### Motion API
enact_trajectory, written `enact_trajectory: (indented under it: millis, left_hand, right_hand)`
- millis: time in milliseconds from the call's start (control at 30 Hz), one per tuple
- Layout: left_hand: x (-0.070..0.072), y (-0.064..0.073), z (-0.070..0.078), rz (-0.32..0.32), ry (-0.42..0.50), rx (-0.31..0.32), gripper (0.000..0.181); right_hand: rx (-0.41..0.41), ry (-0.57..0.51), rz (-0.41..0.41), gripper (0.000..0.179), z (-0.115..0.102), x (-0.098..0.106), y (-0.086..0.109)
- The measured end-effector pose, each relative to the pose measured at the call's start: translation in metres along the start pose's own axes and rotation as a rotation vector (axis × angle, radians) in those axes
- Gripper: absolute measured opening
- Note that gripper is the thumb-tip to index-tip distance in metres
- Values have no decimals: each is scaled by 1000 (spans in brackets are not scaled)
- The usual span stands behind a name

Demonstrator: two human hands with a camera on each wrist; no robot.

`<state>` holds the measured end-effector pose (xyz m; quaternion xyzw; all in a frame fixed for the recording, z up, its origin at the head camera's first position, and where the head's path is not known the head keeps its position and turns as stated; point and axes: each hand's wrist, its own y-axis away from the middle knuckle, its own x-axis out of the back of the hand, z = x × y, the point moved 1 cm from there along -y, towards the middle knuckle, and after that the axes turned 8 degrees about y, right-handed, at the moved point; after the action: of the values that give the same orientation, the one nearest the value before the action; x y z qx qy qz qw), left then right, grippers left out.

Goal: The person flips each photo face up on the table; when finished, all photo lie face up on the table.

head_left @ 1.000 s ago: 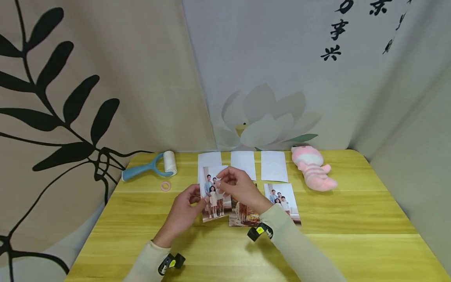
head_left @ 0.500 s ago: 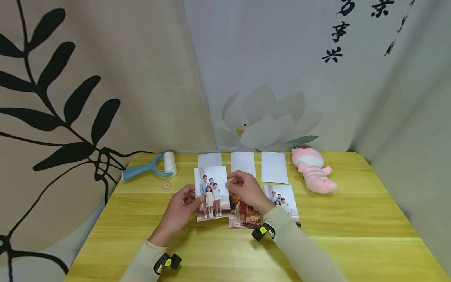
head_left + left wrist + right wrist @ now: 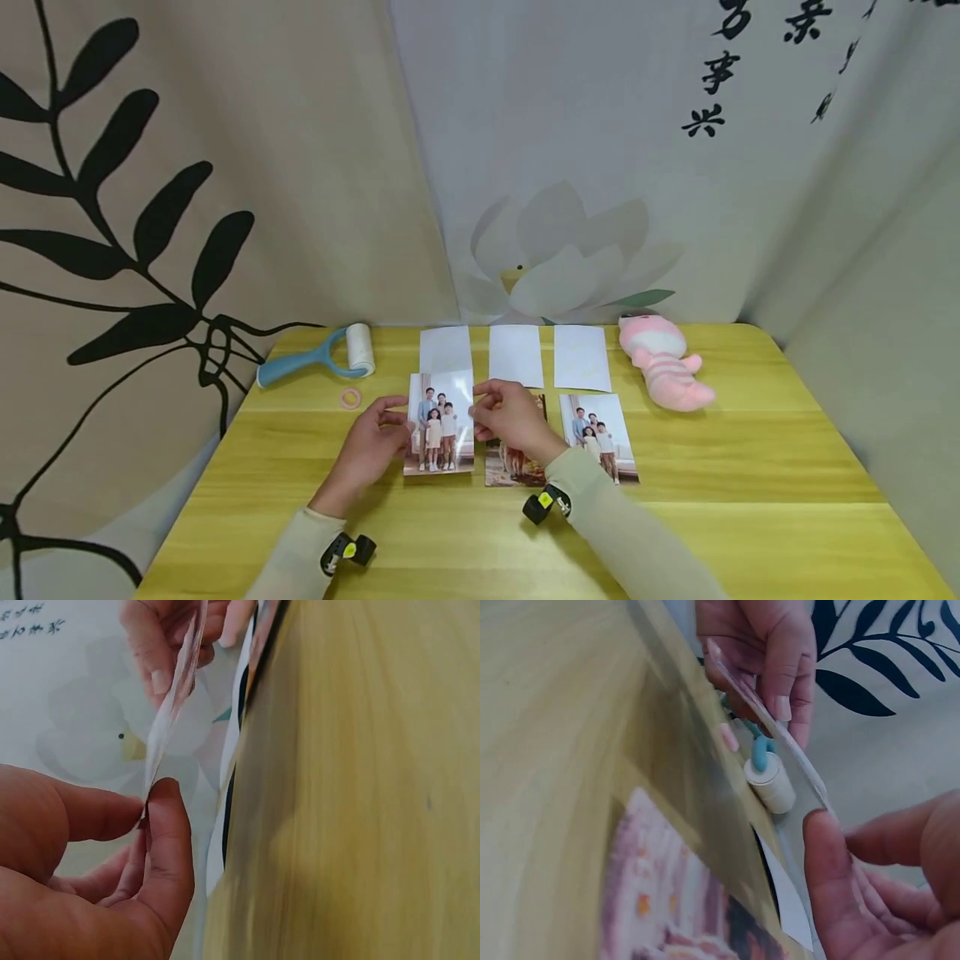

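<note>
A glossy family photo (image 3: 438, 429) is held upright, raised off the table, with its picture side facing me in the head view. My left hand (image 3: 367, 450) pinches its left edge between thumb and fingers. At its right edge my right hand (image 3: 517, 417) pinches it too. In the left wrist view the photo (image 3: 166, 724) shows nearly edge-on between both hands. Partly under my right hand lies an autumn-coloured photo (image 3: 513, 467). Right of that is a second family photo (image 3: 596, 429). White cards (image 3: 515, 354) line the back, the left one partly hidden by the held photo.
A blue-handled lint roller (image 3: 315, 360) lies at the back left, with a small pink ring (image 3: 350, 398) in front of it. At the back right is a pink plush toy (image 3: 663, 362). The wooden table (image 3: 675, 542) ends at a curtain behind.
The held photo has shifted left and slightly toward me, and it hangs straighter. My right hand has gone from in front of the picture to its right edge, which it now pinches.
</note>
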<state>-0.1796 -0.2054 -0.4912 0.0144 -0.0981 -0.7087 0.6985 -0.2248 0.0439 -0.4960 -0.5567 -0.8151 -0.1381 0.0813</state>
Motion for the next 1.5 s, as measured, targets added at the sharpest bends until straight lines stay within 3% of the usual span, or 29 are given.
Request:
enact_trajectory:
  millis: [200, 367, 600, 733, 967, 1167, 1367, 1500]
  left_hand:
    - [-2, -3, -5, -12, -99, -9, 41]
    - [-4, -1, -3, 4, -155, -4, 41]
    - [-6, 1, -3, 37, -424, -40, 41]
    - [-6, 2, -1, 52, -508, -72, 37]
    - [-5, 5, -1, 63, -541, -48, 33]
    - [-2, 4, -1, 45, -570, -66, 23]
    - [1, 5, 4, 59, -606, -107, 32]
    - [-1, 2, 5, 68, -569, -106, 33]
  right_hand:
    - [10, 91, 85, 46, 3, -7, 7]
    - [24, 146, 128, 43, 5, -13, 11]
    - [41, 276, 110, 33, 8, -15, 19]
    - [58, 292, 92, 34, 8, -16, 19]
    - [86, 354, 68, 39, 9, -18, 19]
    - [94, 376, 46, 43, 9, -18, 23]
    - [122, 363, 47, 41, 9, -11, 25]
    - [135, 332, 46, 35, 9, -4, 25]
